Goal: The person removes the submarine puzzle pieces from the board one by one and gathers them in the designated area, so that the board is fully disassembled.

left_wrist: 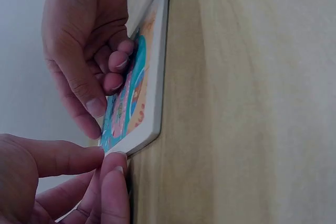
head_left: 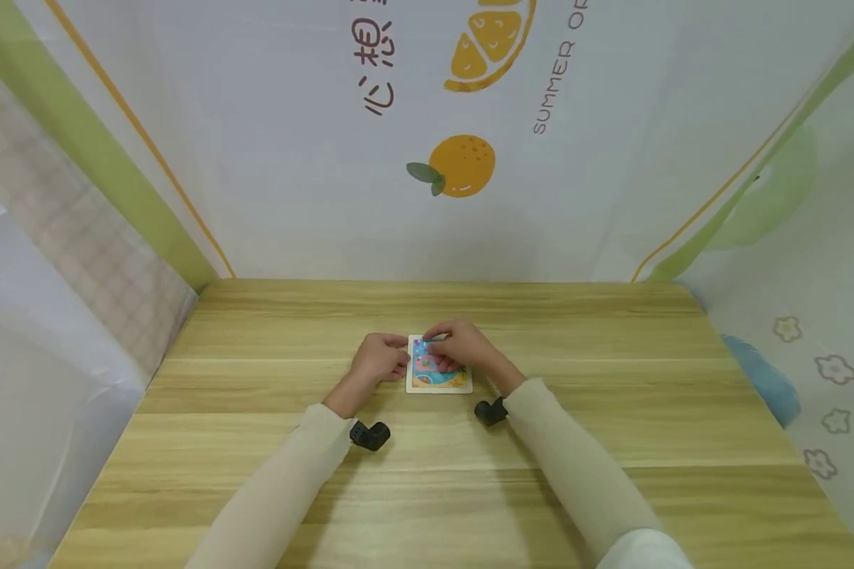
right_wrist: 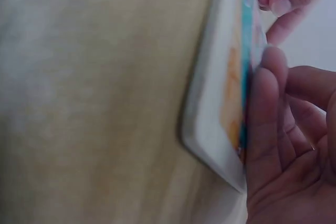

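A small picture board (head_left: 441,389) with a white border and a blue, pink and orange picture lies on the wooden table. My left hand (head_left: 380,358) is at its left edge, where the thumb and fingertips meet in a pinch on the border in the left wrist view. Over the picture bends my right hand (head_left: 464,348), its thumb and index finger reaching to the upper left part and its other fingers loosely curled over the face. No separate thing shows between the right fingertips. That hand covers the upper right of the picture.
The wooden table (head_left: 256,442) meets a white curtain (head_left: 313,197) printed with oranges at the back. More cloth hangs at both sides. Small black devices (head_left: 370,435) sit at both wrists, just above the tabletop.
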Action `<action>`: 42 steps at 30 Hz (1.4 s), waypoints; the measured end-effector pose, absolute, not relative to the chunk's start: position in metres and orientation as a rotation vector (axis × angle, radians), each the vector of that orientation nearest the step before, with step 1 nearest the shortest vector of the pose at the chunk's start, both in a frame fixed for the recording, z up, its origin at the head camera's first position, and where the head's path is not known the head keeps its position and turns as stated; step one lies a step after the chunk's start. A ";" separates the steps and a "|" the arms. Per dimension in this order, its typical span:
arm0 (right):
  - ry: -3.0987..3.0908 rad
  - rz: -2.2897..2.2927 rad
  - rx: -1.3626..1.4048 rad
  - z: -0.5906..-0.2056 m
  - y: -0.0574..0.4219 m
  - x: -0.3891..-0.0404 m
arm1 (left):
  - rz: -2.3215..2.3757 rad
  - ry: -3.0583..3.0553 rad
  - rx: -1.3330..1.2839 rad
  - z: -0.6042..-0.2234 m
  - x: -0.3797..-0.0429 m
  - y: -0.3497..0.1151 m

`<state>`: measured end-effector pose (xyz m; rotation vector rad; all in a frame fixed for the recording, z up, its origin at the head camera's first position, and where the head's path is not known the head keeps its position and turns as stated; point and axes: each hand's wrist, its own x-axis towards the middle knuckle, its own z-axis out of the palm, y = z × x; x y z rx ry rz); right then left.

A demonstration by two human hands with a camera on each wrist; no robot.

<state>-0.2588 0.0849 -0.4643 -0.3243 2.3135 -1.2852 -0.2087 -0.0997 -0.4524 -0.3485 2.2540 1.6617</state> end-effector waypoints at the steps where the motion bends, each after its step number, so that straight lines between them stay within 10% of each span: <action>1: 2.335 -1.273 -0.325 -0.465 0.084 -0.258 | 1.652 2.264 -0.353 -0.452 -0.209 -0.099; 42: 2.525 -0.978 -0.437 -0.460 0.072 -0.255 | 1.271 2.588 -0.228 -0.459 -0.212 -0.094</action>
